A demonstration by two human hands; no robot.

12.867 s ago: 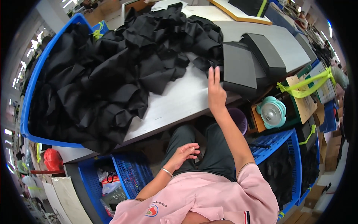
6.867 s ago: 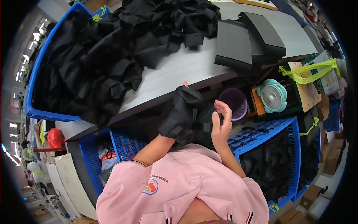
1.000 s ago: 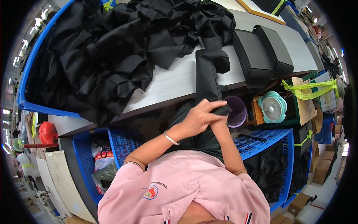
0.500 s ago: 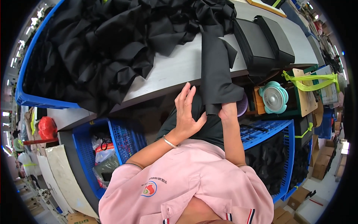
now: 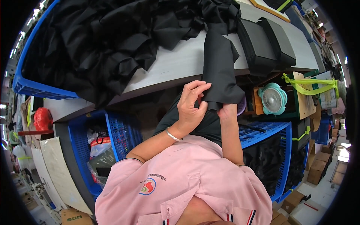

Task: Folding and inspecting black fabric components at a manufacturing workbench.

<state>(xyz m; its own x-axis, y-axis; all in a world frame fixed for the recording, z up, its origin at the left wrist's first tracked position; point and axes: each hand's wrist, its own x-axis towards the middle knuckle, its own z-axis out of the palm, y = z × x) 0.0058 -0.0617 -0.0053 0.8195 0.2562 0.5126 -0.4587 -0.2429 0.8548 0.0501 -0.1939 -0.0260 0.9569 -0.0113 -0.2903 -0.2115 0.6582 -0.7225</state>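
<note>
Nearest, at 6 o'clock, is the pink shirt point(image 5: 180, 168), with the left hand point(image 5: 192, 107) and right hand point(image 5: 228, 111) reaching out in front of it. The left wrist wears a silver bracelet point(image 5: 173, 135); that hand is loosely curved, with a gap between thumb and forefinger, and its fingertips are at the left edge of a black cloth piece point(image 5: 220, 67). Whether they press on it is unclear. The right hand goes under the near end of the cloth, which hides its fingers, so I cannot tell their grip. The cloth lies at 1 o'clock from the left hand and 12 o'clock from the right, running up over the edge of the pale table point(image 5: 176, 63). Farther out, a black fabric heap point(image 5: 108, 41) spreads at 10 o'clock, and two dark grey block-shaped pieces point(image 5: 277, 42) stand at 1 o'clock.
</note>
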